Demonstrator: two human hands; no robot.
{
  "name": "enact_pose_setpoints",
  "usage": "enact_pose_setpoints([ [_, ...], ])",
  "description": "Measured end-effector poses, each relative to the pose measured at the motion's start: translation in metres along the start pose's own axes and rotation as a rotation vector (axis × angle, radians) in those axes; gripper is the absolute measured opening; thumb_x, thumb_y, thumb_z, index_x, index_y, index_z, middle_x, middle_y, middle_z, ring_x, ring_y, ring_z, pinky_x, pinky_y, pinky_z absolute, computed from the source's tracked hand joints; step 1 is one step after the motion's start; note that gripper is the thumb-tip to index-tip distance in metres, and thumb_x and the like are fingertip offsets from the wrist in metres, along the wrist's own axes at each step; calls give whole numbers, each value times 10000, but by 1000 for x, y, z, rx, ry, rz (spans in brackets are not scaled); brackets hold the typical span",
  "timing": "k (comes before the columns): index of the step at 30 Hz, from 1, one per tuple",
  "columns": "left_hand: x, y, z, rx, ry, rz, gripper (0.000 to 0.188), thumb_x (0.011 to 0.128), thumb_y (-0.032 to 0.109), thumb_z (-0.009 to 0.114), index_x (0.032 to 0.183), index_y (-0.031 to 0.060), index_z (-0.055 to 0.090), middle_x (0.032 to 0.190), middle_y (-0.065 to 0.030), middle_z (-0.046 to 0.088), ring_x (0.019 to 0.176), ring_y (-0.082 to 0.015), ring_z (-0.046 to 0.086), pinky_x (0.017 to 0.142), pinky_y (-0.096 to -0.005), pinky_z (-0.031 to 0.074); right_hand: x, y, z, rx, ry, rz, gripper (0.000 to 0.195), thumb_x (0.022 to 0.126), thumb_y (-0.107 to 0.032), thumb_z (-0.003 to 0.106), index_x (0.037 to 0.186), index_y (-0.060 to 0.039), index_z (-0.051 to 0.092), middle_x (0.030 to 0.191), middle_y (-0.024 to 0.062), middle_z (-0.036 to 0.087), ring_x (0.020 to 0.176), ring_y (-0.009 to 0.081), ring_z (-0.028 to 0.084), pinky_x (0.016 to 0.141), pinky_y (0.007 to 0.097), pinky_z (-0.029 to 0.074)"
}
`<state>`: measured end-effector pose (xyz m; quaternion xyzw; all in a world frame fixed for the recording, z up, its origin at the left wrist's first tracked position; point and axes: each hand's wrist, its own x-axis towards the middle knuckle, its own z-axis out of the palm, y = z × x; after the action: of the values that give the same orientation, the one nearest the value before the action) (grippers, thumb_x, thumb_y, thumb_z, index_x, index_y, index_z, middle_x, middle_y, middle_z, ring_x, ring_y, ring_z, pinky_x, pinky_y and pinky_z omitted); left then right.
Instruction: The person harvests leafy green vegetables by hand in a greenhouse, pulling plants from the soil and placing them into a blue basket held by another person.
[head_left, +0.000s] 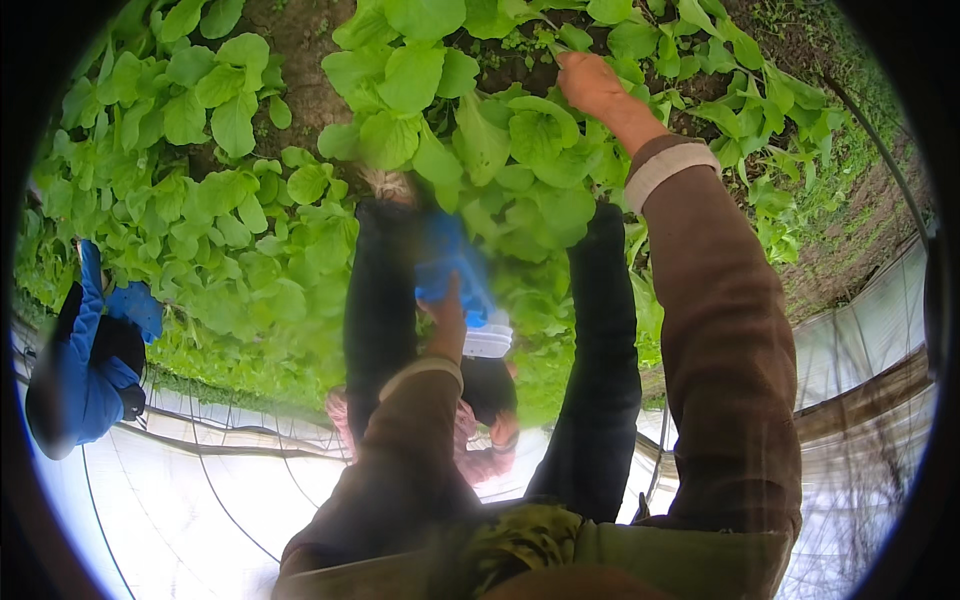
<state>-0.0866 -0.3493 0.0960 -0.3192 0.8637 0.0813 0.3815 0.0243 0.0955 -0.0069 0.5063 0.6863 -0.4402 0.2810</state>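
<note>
My right hand (589, 82), at the end of a brown sleeve, reaches among leafy green plants (544, 135) and is closed around a pale stem or leaf stalk near the top. Low between my dark-trousered legs, my left hand (446, 311) grips a blue plastic container (450, 262), partly blurred. Broad light-green leaves hang over the container's upper right side. The fingertips of both hands are mostly hidden.
A person in blue (97, 382) bends at the far left beside a blue crate (136, 309). Another person in pink (480, 457) is behind my left arm, near a white container (489, 336). A curved pole (885, 150) and plastic sheeting (862, 300) stand at right.
</note>
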Motion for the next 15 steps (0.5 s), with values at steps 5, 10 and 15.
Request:
enact_pose_setpoints([
  [5,-1,12,2,-163,79,182,631,663,232,800,1129,-57,487,1081,-117,568,897,-173,558,760,-326,473,27,-30,29,198,150,186,346,783,-141,597,1033,70,485,768,192,647,591,291,657,645,356,524],
  [10,-34,56,-2,59,-21,109,606,679,321,783,1120,-16,539,1131,-145,551,893,-200,560,793,-326,462,47,-38,65,168,660,35,409,725,-194,685,1010,45,515,801,221,643,622,300,656,643,356,514],
  [15,-14,40,-2,352,197,215,918,556,474,812,1230,-25,438,1142,-204,534,1065,-307,517,925,-419,391,68,-19,72,677,510,149,244,771,-123,645,921,44,549,742,173,632,708,307,641,609,378,500],
])
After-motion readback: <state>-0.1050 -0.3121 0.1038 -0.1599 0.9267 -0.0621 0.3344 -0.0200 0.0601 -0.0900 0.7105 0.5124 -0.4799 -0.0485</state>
